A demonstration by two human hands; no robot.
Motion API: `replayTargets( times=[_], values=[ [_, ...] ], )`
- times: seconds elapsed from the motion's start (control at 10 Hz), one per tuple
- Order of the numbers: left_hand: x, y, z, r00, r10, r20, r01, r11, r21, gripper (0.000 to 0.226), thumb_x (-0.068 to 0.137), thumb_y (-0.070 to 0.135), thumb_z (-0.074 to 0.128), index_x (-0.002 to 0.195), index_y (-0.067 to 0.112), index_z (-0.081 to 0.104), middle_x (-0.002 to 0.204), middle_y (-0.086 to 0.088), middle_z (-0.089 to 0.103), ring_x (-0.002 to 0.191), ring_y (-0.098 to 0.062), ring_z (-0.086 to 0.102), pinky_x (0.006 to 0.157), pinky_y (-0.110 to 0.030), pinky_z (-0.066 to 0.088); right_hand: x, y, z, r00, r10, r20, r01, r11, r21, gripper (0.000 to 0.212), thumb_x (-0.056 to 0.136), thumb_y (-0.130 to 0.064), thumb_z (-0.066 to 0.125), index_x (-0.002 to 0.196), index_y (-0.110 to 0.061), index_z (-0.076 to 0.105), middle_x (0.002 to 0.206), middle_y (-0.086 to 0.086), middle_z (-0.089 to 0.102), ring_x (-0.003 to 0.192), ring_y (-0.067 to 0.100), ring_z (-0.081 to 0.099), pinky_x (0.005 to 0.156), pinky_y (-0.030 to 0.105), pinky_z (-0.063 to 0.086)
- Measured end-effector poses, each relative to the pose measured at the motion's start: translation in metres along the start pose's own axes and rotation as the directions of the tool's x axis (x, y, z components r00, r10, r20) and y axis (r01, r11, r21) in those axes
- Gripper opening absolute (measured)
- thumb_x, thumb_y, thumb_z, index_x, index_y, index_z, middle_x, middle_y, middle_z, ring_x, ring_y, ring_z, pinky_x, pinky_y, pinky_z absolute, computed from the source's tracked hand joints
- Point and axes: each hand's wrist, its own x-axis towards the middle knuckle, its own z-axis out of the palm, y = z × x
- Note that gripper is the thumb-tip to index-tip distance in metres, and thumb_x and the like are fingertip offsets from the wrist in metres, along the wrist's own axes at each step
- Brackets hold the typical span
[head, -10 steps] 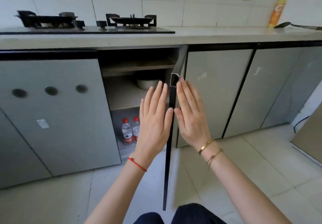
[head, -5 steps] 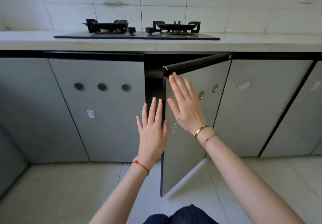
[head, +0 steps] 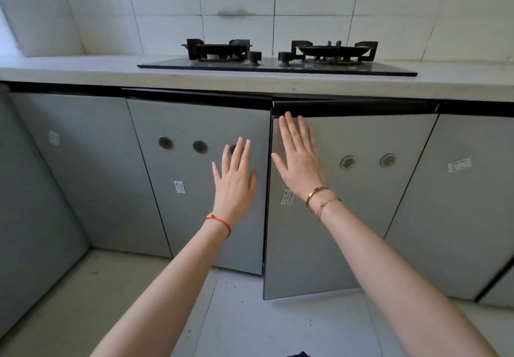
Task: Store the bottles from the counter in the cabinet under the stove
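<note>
Right cabinet door [head: 361, 203], barely ajar, blocks the cabinet interior.

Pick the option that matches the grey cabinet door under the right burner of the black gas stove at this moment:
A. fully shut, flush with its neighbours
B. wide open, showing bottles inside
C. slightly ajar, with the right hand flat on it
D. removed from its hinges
C: the grey cabinet door stands out from the neighbouring fronts at its left edge, and the right hand lies flat, fingers spread, against its upper left part.
</note>
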Motion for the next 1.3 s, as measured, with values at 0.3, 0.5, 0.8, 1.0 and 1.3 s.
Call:
replayTargets(
  times=[0.3,0.5,0.8,1.0,1.3],
  values=[
    [0.059,-0.016,0.017,0.997,0.021,-0.078,-0.026,0.998,-0.06,0.058,0.102,0.022,0.031,0.155,0.016,0.009,0.165,0.001,0.006,0.153,-0.022,0.002,0.123,-0.051,0.007,0.031,0.01,0.034,0.999,0.006,-0.043,-0.007,1.0,-0.029,0.066,0.102,-0.033,0.034,0.153,-0.013,-0.002,0.163,0.004,-0.007,0.15,0.023,-0.01,0.123,0.041,0.001],
    [0.079,-0.025,0.036,0.997,0.019,-0.074,-0.023,0.998,-0.058,0.061,0.1,0.022,0.035,0.155,0.019,0.009,0.165,0.003,0.002,0.153,-0.022,0.001,0.121,-0.053,0.008,0.046,0.02,0.049,0.999,0.002,-0.046,-0.003,0.999,-0.035,0.075,0.099,-0.042,0.04,0.153,-0.014,-0.004,0.162,0.003,-0.009,0.149,0.022,-0.014,0.123,0.041,0.002],
    [0.09,-0.033,0.046,0.996,0.04,-0.078,-0.04,0.999,-0.008,0.061,0.099,0.022,0.038,0.155,0.017,0.013,0.165,0.002,0.004,0.152,-0.024,0.006,0.12,-0.055,0.016,0.055,0.028,0.059,0.998,-0.005,-0.06,0.001,0.998,-0.055,0.081,0.096,-0.046,0.045,0.153,-0.014,-0.003,0.162,0.002,-0.008,0.148,0.02,-0.015,0.123,0.039,0.0],
    [0.09,-0.034,0.035,0.997,0.065,-0.048,-0.068,0.996,-0.056,0.059,0.098,0.019,0.036,0.154,0.017,0.018,0.165,0.001,0.007,0.152,-0.024,0.008,0.119,-0.055,0.018,0.052,0.026,0.053,0.998,-0.007,-0.061,0.007,1.0,-0.006,0.081,0.095,-0.04,0.049,0.154,-0.014,0.0,0.163,0.003,-0.005,0.15,0.023,-0.01,0.123,0.044,0.009],
    [0.065,-0.026,-0.001,0.991,0.091,-0.093,-0.097,0.993,-0.061,0.057,0.1,0.021,0.038,0.154,0.018,0.019,0.164,0.001,0.011,0.152,-0.024,0.01,0.12,-0.053,0.017,0.042,0.016,0.029,0.998,-0.02,-0.068,0.026,0.995,0.091,0.074,0.097,-0.036,0.047,0.154,-0.012,0.005,0.163,0.004,0.0,0.15,0.022,-0.006,0.122,0.045,0.01]
  ],
)
